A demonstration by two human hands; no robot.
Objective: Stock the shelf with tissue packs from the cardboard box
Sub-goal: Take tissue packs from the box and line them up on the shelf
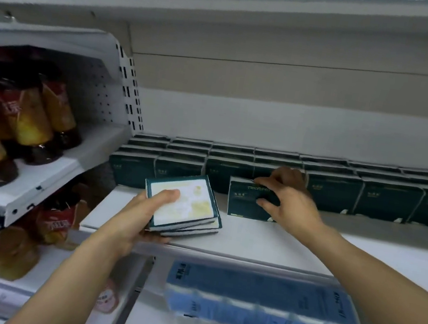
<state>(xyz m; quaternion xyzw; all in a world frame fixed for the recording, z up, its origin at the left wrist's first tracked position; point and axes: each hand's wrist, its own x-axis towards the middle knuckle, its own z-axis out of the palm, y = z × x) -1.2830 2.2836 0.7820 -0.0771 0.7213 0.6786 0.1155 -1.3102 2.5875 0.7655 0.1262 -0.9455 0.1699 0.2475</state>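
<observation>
Far left there's a neighbouring rack with dark bottles (18, 114) with red and yellow labels, lying tilted on a sloped shelf, more of them blurry on the level below

Moving right, the left hand (140, 214) is holding a small stack (185, 210) of tissue packs, looks like three, thumb curled over the pale top face and fingers underneath. The stack sits tilted, just over the near-left part of the white shelf (278, 245); can't tell if it's touching the shelf or not

Further right the right hand (288, 198) is gripping a single dark green pack (246, 200), thumb at the near side and fingers hooked over the top and far edge. That pack stands upright on the shelf, just in front of the row (343, 190) of the same green packs. The row runs along the far side of the shelf from the left upright all the way off the right edge, several deep, packs standing side by side touching

Below the shelf, toward the right, a big blue pack (260, 303) of rolls lies on the lower level, quite blurred

The box isn't in shot
</observation>
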